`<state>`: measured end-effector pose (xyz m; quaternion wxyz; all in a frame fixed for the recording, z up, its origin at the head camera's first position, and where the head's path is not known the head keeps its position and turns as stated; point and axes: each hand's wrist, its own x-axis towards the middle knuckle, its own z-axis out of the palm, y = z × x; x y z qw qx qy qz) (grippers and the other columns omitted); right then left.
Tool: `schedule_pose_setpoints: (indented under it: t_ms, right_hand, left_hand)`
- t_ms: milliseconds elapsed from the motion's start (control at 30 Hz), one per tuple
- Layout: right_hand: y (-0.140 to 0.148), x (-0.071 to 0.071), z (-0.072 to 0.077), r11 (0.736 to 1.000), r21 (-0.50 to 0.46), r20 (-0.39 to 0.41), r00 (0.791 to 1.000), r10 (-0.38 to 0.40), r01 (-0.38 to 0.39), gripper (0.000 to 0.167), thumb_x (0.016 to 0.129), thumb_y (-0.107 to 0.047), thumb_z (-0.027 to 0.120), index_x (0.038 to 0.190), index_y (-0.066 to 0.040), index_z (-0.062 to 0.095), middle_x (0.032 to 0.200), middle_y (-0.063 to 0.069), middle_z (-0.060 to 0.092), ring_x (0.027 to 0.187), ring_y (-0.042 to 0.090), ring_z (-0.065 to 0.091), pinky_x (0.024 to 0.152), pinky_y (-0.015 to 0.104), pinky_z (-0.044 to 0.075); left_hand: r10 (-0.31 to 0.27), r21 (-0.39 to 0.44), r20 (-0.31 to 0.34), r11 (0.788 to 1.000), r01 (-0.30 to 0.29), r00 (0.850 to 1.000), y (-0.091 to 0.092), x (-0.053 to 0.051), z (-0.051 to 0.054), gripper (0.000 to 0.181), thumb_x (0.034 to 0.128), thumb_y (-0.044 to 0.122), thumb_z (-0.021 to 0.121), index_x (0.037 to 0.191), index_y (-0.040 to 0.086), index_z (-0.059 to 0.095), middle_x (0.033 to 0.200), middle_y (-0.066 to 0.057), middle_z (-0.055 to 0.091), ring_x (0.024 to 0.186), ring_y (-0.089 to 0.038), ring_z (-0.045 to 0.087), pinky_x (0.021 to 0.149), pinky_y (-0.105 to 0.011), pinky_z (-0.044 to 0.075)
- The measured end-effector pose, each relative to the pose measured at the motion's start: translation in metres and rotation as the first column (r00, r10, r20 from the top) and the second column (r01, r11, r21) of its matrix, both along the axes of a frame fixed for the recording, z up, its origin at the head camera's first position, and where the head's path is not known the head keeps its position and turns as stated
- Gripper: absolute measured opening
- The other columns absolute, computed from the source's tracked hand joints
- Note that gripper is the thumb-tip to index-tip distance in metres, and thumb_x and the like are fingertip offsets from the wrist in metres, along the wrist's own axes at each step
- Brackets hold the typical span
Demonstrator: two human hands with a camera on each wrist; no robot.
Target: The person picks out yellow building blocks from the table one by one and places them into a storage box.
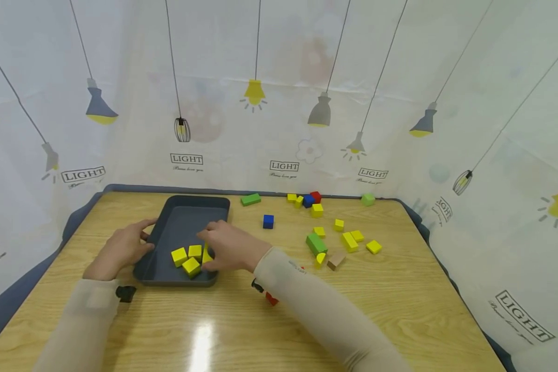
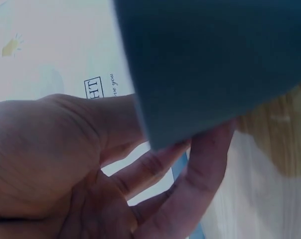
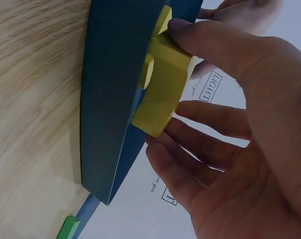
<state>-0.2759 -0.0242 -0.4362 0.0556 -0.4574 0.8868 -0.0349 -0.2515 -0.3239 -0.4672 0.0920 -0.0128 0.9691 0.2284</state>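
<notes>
A dark grey tray [image 1: 181, 222] lies at the left of the table, with several yellow blocks [image 1: 191, 267] near its front end. My left hand [image 1: 119, 249] grips the tray's left edge; in the left wrist view its fingers [image 2: 205, 164] curl under the tray wall [image 2: 210, 64]. Over the tray's front right part, my right hand [image 1: 234, 247] pinches a yellow block. The right wrist view shows this block [image 3: 163, 82] with a curved side, between the thumb and fingers [image 3: 205, 134], close to the tray's wall [image 3: 108, 109]. Part of it is hidden in the head view.
A blue cube [image 1: 268, 221] and a green block [image 1: 250, 199] stand right of the tray. Farther right are several yellow blocks [image 1: 350, 242], a larger green block [image 1: 316, 244] and a brown block [image 1: 337, 260]. A red block [image 1: 272, 298] lies partly under my right forearm.
</notes>
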Motion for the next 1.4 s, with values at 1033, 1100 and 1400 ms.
schedule_pose_setpoints:
  t_ms: [1033, 1100, 1400]
  right_hand:
    - [0.088, 0.001, -0.008, 0.963, -0.170, 0.151, 0.971, -0.184, 0.209, 0.071, 0.108, -0.039, 0.085, 0.168, -0.008, 0.063, 0.164, 0.012, 0.067, 0.146, 0.029, 0.069, 0.124, 0.044, 0.059]
    - [0.103, 0.001, -0.010, 0.953, -0.189, 0.161, 0.965, -0.207, 0.236, 0.070, 0.108, -0.037, 0.086, 0.167, -0.007, 0.063, 0.163, 0.013, 0.068, 0.145, 0.031, 0.069, 0.124, 0.046, 0.059]
    - [0.166, 0.006, -0.019, 0.905, -0.229, 0.206, 0.926, -0.316, 0.359, 0.060, 0.105, -0.028, 0.089, 0.158, -0.005, 0.071, 0.150, 0.019, 0.071, 0.131, 0.035, 0.070, 0.119, 0.052, 0.062]
  left_hand:
    - [-0.036, 0.022, 0.039, 0.999, 0.035, 0.999, -0.004, 0.001, 0.000, 0.083, 0.1093, 0.008, 0.073, 0.180, -0.005, 0.030, 0.152, -0.045, 0.066, 0.126, -0.054, 0.075, 0.106, -0.069, 0.062]
    - [-0.034, 0.022, 0.039, 0.999, 0.033, 0.999, -0.004, 0.000, 0.001, 0.083, 0.1093, 0.007, 0.073, 0.180, -0.005, 0.030, 0.152, -0.045, 0.066, 0.125, -0.053, 0.076, 0.105, -0.069, 0.063]
    - [-0.037, 0.023, 0.026, 0.999, 0.036, 0.999, -0.005, -0.001, 0.001, 0.083, 0.1085, 0.006, 0.074, 0.179, -0.005, 0.032, 0.148, -0.044, 0.069, 0.122, -0.052, 0.077, 0.102, -0.066, 0.063]
